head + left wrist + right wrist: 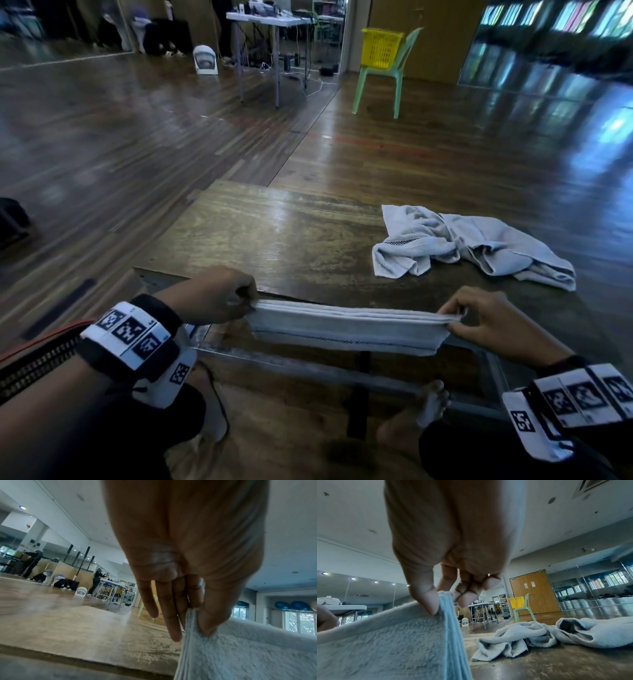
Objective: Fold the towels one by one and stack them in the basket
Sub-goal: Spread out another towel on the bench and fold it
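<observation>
Grey towel (347,330), low in the frame, looks soft, light and floppy. Left hand (214,296) and right hand (493,323) pinch its ends, the best spots, so layers stay together.

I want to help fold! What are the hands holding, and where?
Left hand and right hand pinch opposite ends of one folded pale grey terry towel.

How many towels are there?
2. One folded towel is stretched between the left hand and right hand. One crumpled towel lies on the table. More may lie hidden inside the yellow basket.
</observation>
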Available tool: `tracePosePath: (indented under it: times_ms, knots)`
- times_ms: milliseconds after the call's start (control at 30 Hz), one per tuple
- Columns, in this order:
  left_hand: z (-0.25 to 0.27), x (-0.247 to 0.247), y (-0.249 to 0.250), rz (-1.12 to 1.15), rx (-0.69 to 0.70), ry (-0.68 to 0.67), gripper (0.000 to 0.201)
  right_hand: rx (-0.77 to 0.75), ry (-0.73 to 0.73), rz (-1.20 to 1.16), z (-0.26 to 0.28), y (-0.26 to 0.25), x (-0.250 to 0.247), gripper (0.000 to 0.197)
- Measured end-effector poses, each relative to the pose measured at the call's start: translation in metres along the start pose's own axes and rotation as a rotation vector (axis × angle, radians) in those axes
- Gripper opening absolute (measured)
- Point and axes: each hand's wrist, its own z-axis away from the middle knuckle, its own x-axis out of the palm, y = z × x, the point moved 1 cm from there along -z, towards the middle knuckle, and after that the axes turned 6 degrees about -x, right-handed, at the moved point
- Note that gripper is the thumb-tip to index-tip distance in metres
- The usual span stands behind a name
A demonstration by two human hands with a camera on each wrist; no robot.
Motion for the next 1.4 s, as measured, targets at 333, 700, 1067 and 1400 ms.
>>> tracePosePath:
  times_ms: [333, 700, 1067, 1400]
  knots:
    - [-0.042, -0.03, -0.01, -0.024, 0.081, 0.438, 0.008, -0.066, 0.26, 0.044, -0.038, 0.012, -0.009, 0.021]
    - [-0.097, 0.054, -0.042, -0.169, -0.037, 0.381, 0.004, -0.043, 0.247, 0.462, -0.068, 0.059, 0.062, 0.034]
    - [-0.077, 0.09, -0.039, -0.067, -0.012, 0.36, 0.031, 0.021, 0.245, 0.316, -0.044, 0.066, 0.097, 0.02]
    - [-0.121, 0.115, 0.031, 0.063, 0.065, 0.237, 0.025, -0.109, 0.135, 0.228, -0.102, 0.018, 0.116, 0.016]
